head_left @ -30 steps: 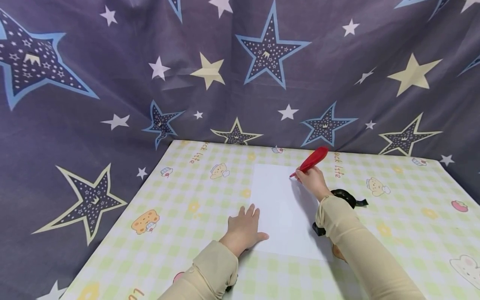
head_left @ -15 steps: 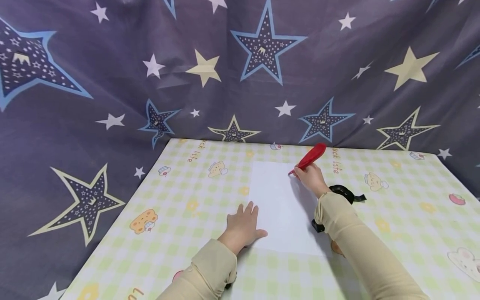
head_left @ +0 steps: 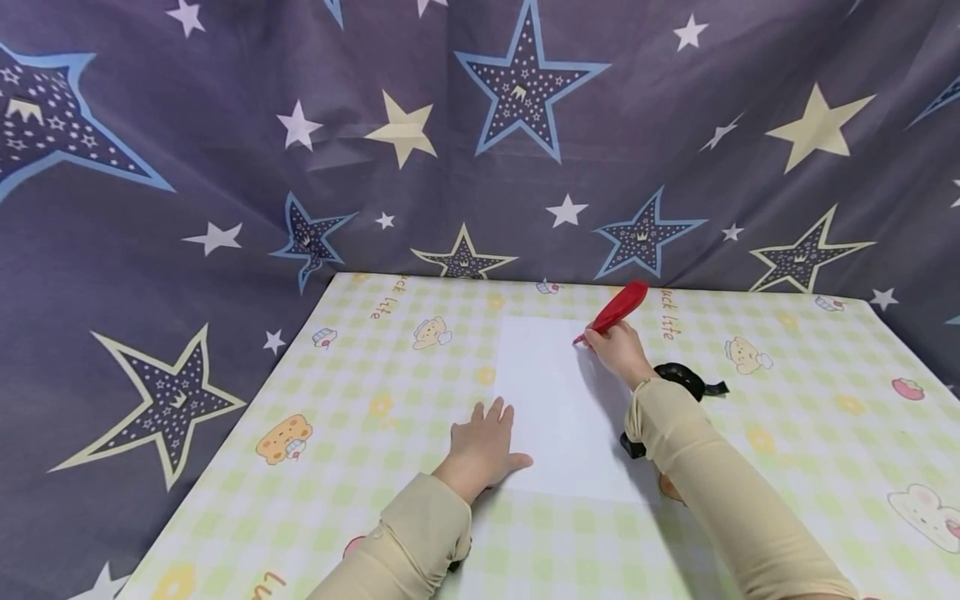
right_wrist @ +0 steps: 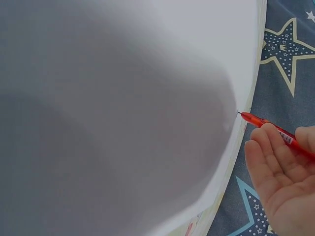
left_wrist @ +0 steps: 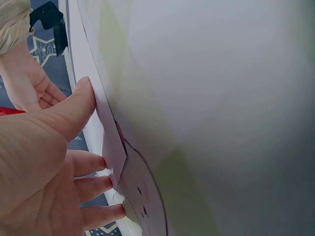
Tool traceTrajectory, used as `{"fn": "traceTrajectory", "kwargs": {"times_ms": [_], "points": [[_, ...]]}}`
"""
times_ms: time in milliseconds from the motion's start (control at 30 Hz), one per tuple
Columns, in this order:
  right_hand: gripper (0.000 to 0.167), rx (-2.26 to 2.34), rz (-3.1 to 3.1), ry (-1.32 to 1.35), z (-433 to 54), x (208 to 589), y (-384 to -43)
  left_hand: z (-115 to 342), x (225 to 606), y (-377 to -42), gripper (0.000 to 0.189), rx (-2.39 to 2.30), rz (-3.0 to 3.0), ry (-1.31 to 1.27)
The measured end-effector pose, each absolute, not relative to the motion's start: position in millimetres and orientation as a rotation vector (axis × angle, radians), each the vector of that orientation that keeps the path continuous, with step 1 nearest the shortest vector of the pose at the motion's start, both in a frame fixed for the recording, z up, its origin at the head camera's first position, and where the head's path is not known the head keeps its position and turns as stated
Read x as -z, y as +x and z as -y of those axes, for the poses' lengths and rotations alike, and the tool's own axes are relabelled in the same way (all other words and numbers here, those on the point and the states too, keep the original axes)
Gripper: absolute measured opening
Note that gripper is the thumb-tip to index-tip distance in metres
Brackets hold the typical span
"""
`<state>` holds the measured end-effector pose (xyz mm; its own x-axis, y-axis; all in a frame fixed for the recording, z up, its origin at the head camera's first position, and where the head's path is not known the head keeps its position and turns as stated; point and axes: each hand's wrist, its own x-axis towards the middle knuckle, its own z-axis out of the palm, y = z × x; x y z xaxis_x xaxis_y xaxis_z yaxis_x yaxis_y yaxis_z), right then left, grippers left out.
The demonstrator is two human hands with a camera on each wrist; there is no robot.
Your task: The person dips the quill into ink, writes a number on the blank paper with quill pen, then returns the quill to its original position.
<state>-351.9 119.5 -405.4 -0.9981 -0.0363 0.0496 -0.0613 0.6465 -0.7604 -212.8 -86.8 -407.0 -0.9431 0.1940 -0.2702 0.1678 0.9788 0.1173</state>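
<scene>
A blank-looking sheet of white paper (head_left: 551, 417) lies on the table. My left hand (head_left: 480, 450) rests at its lower left edge, fingers spread and thumb over the paper. In the left wrist view, that hand's thumb and fingertips (left_wrist: 93, 189) touch the sheet's edge and corner. My right hand (head_left: 621, 348) pinches a red pen (head_left: 621, 308) with a broad, feather-shaped top. The pen slants, its tip at the upper part of the sheet. In the right wrist view, the red pen (right_wrist: 266, 124) shows its dark point at the white surface; no marks can be made out.
A green-and-white checked tablecloth (head_left: 420, 392) with cartoon prints covers the table. A dark curtain (head_left: 345, 75) with stars hangs behind and at the left. A black strap (head_left: 678, 379) sits around the right wrist, its loose end sticking out.
The head view has tilted slightly, so the scene sits a little higher and further left. Both hands, the pen and the paper keep about the same places relative to each other.
</scene>
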Motion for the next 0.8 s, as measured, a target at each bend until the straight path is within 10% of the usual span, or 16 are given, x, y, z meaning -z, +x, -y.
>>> {"fn": "traceTrajectory", "kwargs": {"times_ms": [800], "points": [[0.024, -1.338, 2.854, 0.087, -116.1, 403.9, -344.2, 86.8, 410.2, -212.9, 0.075, -0.156, -2.860, 0.268]]}}
